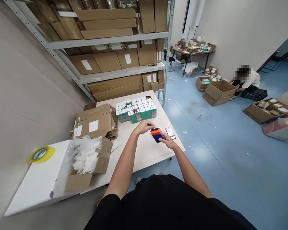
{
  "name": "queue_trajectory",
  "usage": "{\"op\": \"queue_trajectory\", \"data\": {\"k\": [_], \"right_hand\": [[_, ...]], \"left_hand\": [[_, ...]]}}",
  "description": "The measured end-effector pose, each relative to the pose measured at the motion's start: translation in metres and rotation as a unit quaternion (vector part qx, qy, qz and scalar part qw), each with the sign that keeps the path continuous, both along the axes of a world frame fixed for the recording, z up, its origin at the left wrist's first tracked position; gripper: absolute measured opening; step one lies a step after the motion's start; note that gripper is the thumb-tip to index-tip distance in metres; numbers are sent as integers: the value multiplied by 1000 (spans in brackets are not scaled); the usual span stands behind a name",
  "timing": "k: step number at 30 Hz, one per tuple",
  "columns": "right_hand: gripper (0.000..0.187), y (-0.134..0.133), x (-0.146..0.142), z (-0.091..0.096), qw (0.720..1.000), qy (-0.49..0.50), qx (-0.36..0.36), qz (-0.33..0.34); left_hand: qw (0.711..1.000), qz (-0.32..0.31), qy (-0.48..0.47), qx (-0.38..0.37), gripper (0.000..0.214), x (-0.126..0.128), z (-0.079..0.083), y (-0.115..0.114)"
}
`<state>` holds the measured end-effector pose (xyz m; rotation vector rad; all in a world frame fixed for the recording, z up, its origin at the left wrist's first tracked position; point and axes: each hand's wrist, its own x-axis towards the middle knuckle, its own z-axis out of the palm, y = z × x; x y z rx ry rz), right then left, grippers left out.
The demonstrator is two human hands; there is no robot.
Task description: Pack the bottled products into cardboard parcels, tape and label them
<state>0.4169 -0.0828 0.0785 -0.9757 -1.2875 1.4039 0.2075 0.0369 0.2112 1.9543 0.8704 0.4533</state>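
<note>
My right hand (168,141) grips a small orange-and-blue handheld device (156,135) with a dark top end; it looks like a handheld label printer, though its exact kind is unclear. The device is above the light tabletop (144,153). Beside its top end, my left hand (144,126) has its fingers pinched together; whatever may be between them is too small to make out. Several white-and-green boxes (136,108) stand in rows just beyond my left hand, a few with torn or open tops. A phone (170,133) with a lit screen lies right of the device.
Flattened cardboard (93,119) is stacked at the table's left, by an open carton of white scraps (87,159). Yellow tape (42,154) rests on a white box. Behind stands a shelf rack (110,40) of cartons. A person (251,80) crouches by floor cartons (219,92) at right.
</note>
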Motion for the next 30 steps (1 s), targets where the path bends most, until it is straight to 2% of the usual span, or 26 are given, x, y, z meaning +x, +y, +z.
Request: {"op": "queue_trajectory", "data": {"k": [3,8,14,18,22,25,30], "right_hand": [[56,1,-4,6,1000,-9,4,1],[52,1,-9,9,1000,-30,-4,6],[45,2,-18,4,999,-36,-16,-8],[42,3,-25,1,999,-43,-4,-19],[45,8,-29,1,999,-39,-7,-12],[50,10,-32,-2,999,-39,-16,-1],[57,4,-43,-18,998,-12,-57,1]], "left_hand": [[1000,24,-7,-3,31,-5,-1,-2],[999,53,-11,-6,28,-13,-11,-5],[991,100,25,82,24,-16,-24,-9],[982,126,9,143,21,-11,-27,-11],[975,124,14,182,20,-14,-24,-14],[968,151,20,198,19,-24,-17,-14],[959,193,18,209,20,-45,-2,-17]]}}
